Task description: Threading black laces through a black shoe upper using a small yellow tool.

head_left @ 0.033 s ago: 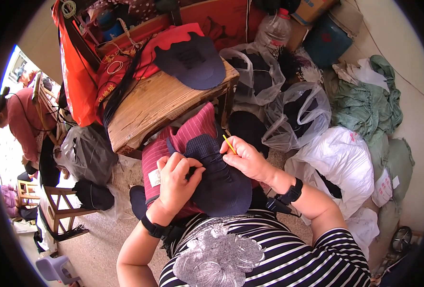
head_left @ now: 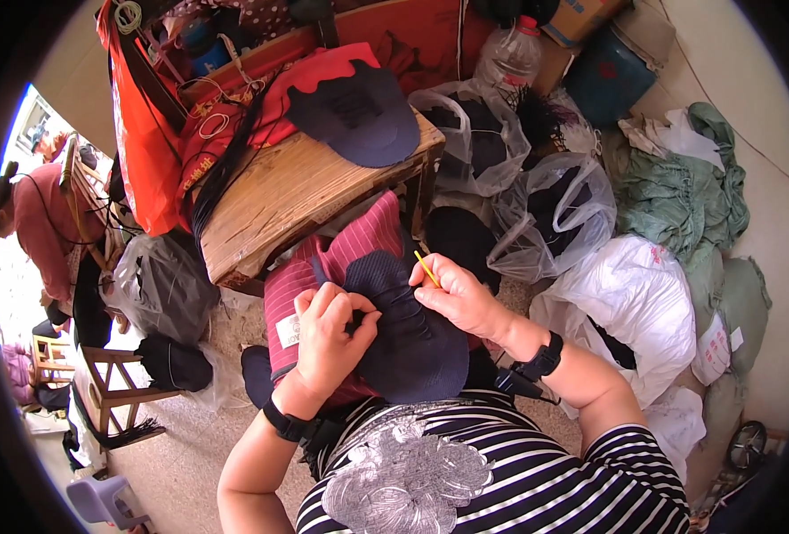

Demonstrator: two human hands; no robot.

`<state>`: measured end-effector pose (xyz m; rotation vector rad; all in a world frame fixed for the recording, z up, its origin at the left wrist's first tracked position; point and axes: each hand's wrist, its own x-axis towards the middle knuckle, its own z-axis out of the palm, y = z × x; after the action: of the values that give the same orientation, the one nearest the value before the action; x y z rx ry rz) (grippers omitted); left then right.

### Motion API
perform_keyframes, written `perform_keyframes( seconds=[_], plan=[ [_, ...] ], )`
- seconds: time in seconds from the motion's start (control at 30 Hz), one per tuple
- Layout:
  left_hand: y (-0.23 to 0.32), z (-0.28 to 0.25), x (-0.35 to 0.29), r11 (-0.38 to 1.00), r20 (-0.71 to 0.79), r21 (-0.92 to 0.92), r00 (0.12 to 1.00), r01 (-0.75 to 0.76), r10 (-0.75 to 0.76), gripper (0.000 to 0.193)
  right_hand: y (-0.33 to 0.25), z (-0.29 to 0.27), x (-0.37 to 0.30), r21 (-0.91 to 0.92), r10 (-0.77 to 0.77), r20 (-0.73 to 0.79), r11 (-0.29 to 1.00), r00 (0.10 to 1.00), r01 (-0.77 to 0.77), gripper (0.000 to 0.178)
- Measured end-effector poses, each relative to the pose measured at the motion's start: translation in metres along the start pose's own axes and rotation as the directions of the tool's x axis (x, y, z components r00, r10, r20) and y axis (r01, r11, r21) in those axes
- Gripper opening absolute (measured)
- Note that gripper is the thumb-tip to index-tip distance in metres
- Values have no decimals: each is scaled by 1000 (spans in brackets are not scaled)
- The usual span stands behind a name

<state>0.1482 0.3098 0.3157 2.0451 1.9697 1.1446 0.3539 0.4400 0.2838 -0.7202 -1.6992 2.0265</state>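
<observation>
On a dark red striped cushion (head_left: 372, 218) in my lap lies a flat navy fabric piece (head_left: 417, 351). It resembles a shoe upper, with a broad rounded near end and dark cords drawn across its middle. My right hand (head_left: 457, 289) pinches a thin yellow stick-like tool (head_left: 426, 268) at the piece's right edge; the tool's lower end is hidden by the fingers. Over the left side of the piece, my left hand (head_left: 334, 334) is closed, thumb and forefinger tips together. Whatever they pinch, perhaps a cord, is too small to make out.
Ahead stands a wooden bench (head_left: 301, 187) bearing a similar navy piece (head_left: 359, 116), black cords (head_left: 225, 169) and red cloth. Plastic bags (head_left: 555, 209) of dark material and a white sack (head_left: 635, 303) crowd the right. At far left, another person (head_left: 52, 222) bends near a wooden stool (head_left: 110, 387).
</observation>
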Motion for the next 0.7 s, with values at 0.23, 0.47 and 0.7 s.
perform_keyframes(
  seconds=[0.23,0.47,0.7],
  plan=[
    [-11,-2,-15,914,140,-256,947,315,-288,18,1,-5,-2,-6,55,-32,998,998,-55,12],
    [-23,-6,-22,978,-115,50,974,203,-197,46,17,-26,4,132,119,-297,988,947,-83,23],
    [-25,-2,-24,927,-25,38,928,373,-373,52,3,-13,8,402,312,-96,881,945,-250,24]
  ],
)
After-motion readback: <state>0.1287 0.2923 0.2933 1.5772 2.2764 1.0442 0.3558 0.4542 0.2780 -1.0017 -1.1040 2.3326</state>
